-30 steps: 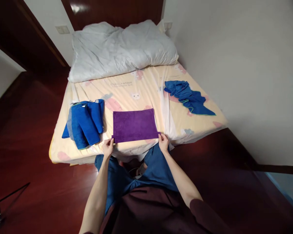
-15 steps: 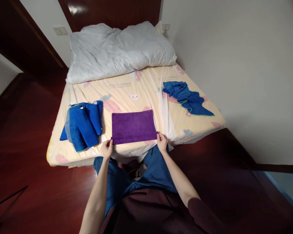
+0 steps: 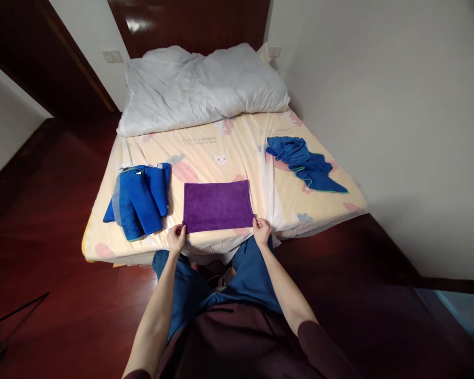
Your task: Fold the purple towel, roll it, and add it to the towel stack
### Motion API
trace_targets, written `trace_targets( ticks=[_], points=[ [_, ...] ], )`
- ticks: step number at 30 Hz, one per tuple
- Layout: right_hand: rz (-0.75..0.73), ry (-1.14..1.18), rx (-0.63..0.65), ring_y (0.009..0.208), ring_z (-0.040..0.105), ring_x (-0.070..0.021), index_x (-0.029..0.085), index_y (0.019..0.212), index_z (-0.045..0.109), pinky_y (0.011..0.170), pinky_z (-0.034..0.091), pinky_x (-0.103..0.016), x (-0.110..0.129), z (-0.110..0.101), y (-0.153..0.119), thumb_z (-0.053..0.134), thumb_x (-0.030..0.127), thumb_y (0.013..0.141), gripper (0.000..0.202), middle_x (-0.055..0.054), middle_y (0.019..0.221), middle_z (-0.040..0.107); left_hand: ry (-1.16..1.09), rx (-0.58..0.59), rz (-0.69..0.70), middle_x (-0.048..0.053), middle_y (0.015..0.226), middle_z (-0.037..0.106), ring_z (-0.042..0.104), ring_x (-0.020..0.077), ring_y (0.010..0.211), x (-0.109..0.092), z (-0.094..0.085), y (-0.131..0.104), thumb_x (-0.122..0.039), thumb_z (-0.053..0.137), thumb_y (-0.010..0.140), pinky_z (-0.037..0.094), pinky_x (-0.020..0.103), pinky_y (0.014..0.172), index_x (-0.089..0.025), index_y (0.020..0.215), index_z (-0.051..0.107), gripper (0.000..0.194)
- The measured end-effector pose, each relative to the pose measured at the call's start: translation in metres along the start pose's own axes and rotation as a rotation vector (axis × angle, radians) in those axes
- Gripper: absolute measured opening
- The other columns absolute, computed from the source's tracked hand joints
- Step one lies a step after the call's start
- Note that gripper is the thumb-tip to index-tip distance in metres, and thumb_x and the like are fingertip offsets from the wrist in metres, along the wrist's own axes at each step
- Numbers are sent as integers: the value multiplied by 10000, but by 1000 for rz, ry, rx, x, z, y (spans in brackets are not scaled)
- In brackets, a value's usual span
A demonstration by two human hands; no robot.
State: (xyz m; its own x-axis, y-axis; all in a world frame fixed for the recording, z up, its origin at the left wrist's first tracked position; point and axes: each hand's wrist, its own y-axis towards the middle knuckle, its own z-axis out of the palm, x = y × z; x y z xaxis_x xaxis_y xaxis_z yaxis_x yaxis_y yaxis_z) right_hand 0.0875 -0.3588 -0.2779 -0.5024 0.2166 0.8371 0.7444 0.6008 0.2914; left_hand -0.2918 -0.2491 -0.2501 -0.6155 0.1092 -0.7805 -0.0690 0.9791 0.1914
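Observation:
A purple towel (image 3: pixel 217 205) lies flat as a rectangle near the front edge of the bed (image 3: pixel 237 152). My left hand (image 3: pixel 176 238) pinches its near left corner. My right hand (image 3: pixel 261 231) pinches its near right corner. A pile of folded blue towels (image 3: pixel 140 197) sits just left of the purple one. A crumpled blue towel (image 3: pixel 305 164) lies on the right side of the bed.
A white duvet (image 3: pixel 201 84) is bunched at the head of the bed. A white wall runs along the bed's right side. Dark red wooden floor (image 3: pixel 55 273) surrounds the bed. A thin dark stand leg (image 3: pixel 8 321) shows at the lower left.
Both hands keep hold of the towel's near corners. The right hand has shifted slightly inward and the towel lies a little flatter; the view has shifted a bit.

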Motion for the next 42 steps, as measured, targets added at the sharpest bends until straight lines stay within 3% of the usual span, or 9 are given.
trace_targets(
  ticks=[9, 13, 15, 19, 22, 25, 28, 36, 42],
  points=[
    [60, 3, 49, 702, 682, -232, 173, 846, 706, 731, 539, -344, 2, 4, 3, 523, 632, 895, 497, -119, 771, 743, 8, 37, -33, 95, 844, 701, 673, 283, 831, -5, -1, 4, -527, 585, 868, 546, 435, 824, -211, 943, 642, 330],
    [32, 43, -129, 851, 705, -264, 131, 1088, 695, 810, 565, -395, 9, -7, -6, 502, 557, 944, 489, -164, 951, 746, 91, -76, 104, 184, 1168, 670, 612, 351, 1158, -15, -4, -14, -464, 590, 910, 464, 545, 1044, -181, 1158, 625, 378],
    [-67, 33, -201, 1041, 687, -293, 125, 1208, 666, 940, 548, -459, 12, -15, -15, 486, 477, 977, 457, -203, 1125, 713, 122, -38, 243, 204, 1339, 606, 539, 352, 1306, -20, -8, -28, -412, 575, 947, 403, 560, 1126, -178, 1272, 598, 401],
    [-316, 6, 18, 1259, 618, -297, 167, 1283, 666, 1124, 454, -530, 21, -24, -27, 492, 334, 977, 390, -180, 1289, 686, 115, 199, 414, 165, 1476, 552, 476, 306, 1424, -27, -14, -43, -305, 542, 978, 376, 536, 1185, -212, 1372, 571, 406],
    [-413, -18, 171, 1330, 584, -276, 180, 1330, 659, 1157, 445, -513, 27, -23, -28, 507, 269, 945, 424, -141, 1363, 674, 109, 253, 448, 144, 1519, 531, 413, 298, 1485, -27, -12, -33, -277, 536, 962, 353, 551, 1213, -211, 1401, 567, 445],
    [-456, -60, 240, 1372, 553, -267, 184, 1348, 656, 1172, 442, -509, 30, -20, -27, 533, 234, 910, 458, -114, 1399, 661, 116, 333, 483, 129, 1541, 516, 382, 304, 1506, -22, -7, -14, -268, 559, 909, 301, 571, 1244, -202, 1411, 573, 507],
    [-457, -65, 255, 1387, 539, -262, 171, 1347, 654, 1180, 441, -511, 28, -15, -23, 548, 209, 891, 470, -110, 1415, 652, 121, 392, 472, 119, 1526, 535, 407, 317, 1490, -14, -1, 0, -272, 575, 853, 278, 588, 1252, -196, 1405, 589, 557],
    [-312, -11, 173, 1321, 576, -256, 181, 1291, 691, 1158, 482, -513, 23, 0, -15, 509, 60, 794, 544, -110, 1346, 688, 7, 302, 321, 95, 1460, 603, 471, 280, 1437, -8, 6, 5, -241, 524, 840, 373, 523, 1222, -188, 1358, 625, 531],
    [-315, -13, 149, 1248, 614, -256, 188, 1262, 717, 1122, 519, -513, 21, 5, -9, 469, 16, 756, 589, -101, 1281, 719, -26, 258, 295, 118, 1429, 619, 519, 286, 1382, -6, 3, 11, -214, 520, 803, 414, 502, 1190, -183, 1240, 670, 463]
  ],
)
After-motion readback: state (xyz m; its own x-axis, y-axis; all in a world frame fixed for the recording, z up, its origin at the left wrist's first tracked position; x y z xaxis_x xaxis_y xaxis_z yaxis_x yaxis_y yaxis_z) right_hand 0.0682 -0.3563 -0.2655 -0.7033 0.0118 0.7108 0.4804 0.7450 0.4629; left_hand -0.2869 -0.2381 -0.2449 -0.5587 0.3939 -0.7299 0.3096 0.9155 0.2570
